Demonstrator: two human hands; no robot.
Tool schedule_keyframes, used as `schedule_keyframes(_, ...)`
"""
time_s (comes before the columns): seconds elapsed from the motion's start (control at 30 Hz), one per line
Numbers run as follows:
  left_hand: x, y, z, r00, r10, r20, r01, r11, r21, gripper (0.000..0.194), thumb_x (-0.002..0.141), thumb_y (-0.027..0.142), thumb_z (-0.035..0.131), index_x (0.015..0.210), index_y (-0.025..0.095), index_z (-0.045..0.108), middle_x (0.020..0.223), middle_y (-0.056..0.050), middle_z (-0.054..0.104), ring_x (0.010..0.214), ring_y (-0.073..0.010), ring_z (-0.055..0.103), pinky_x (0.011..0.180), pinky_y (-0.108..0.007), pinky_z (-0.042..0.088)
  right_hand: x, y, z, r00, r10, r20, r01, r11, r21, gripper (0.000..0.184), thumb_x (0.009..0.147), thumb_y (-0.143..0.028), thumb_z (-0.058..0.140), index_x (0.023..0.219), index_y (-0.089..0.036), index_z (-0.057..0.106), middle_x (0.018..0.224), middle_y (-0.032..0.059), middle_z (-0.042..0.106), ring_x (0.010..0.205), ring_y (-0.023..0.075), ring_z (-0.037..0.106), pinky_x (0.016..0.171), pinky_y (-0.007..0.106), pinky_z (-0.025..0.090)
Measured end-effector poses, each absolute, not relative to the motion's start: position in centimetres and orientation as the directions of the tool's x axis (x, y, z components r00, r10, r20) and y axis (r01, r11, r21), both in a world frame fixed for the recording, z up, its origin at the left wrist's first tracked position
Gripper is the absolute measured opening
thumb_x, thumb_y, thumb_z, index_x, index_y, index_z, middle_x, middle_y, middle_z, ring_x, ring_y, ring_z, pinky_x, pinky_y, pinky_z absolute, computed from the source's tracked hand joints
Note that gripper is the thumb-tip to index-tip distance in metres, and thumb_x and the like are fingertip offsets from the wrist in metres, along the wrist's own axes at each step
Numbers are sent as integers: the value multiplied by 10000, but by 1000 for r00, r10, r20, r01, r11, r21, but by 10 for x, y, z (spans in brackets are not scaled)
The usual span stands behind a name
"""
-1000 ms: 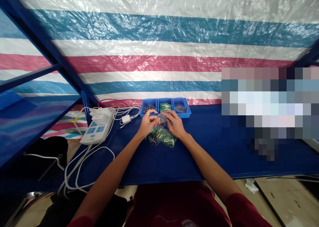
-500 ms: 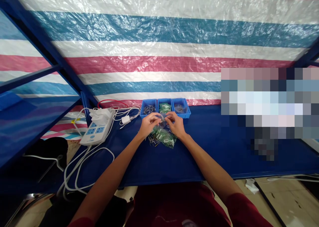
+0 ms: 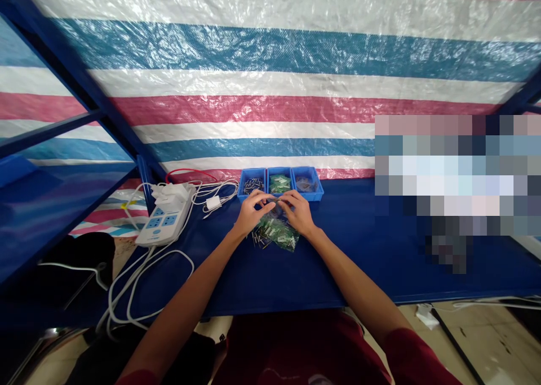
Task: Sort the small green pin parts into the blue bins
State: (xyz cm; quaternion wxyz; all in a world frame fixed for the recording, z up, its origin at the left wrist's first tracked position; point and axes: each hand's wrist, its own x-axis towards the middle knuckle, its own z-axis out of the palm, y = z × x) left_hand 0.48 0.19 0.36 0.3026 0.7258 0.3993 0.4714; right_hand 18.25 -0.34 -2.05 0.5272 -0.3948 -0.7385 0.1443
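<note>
While the left hand (image 3: pixel 250 213) and the right hand (image 3: pixel 300 213) together pinch what looks like a small clear plastic bag (image 3: pixel 274 200), 3 blue bins (image 3: pixel 313 196) just beyond hold separate lots: slim metal pieces (image 3: pixel 253 185), green packets (image 3: pixel 279 183) and clear plastic (image 3: pixel 305 184). Separation seems only partial; a mixed pile (image 3: pixel 276 231) remains on the blue table (image 3: pixel 291 286), below the fingers.

Probably a makeshift workshop, striped tarp wall (image 3: pixel 270 52), parts bins (image 3: pixel 311 196), blue bench (image 3: pixel 355 227)
</note>
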Motion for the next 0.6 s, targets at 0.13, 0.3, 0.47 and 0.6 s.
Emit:
schedule_keyframes(0.13,5,4,1,234,868,437,315,-493,811,287,818,448,615,798,169,678,844,-52,654,782,-176,603,734,-291,482,182,-6,-15,-139,763,631,383,629,-677,257,921,-377,510,884,-195,688,863,66,637,714,164,594,635,284,501)
schedule_keyframes(0.3,5,4,-3,254,890,379,285,-444,850,322,827,475,589,777,163,650,742,-39,660,705,-174,610,723,-299,497,182,-7,-14,-144,789,598,400,599,-694,293,926,-420,488,906,-206,686,817,57,659,693,168,593,648,291,493)
schedule_keyframes(0.47,6,4,-5,243,897,370,211,-421,882,290,770,439,671,841,157,668,841,-58,691,750,-178,645,751,-304,522,180,-7,-14,-129,812,569,364,573,-734,281,912,-411,501,854,-199,676,801,53,676,684,168,607,644,288,500)
schedule_keyframes(0.6,6,4,-6,205,901,382,224,-423,878,291,743,436,700,826,157,680,837,-61,700,765,-187,654,759,-316,534,177,-8,-13,-109,838,534,318,539,-780,243,891,-378,524,841,-194,675,778,50,679,637,162,612,618,281,500)
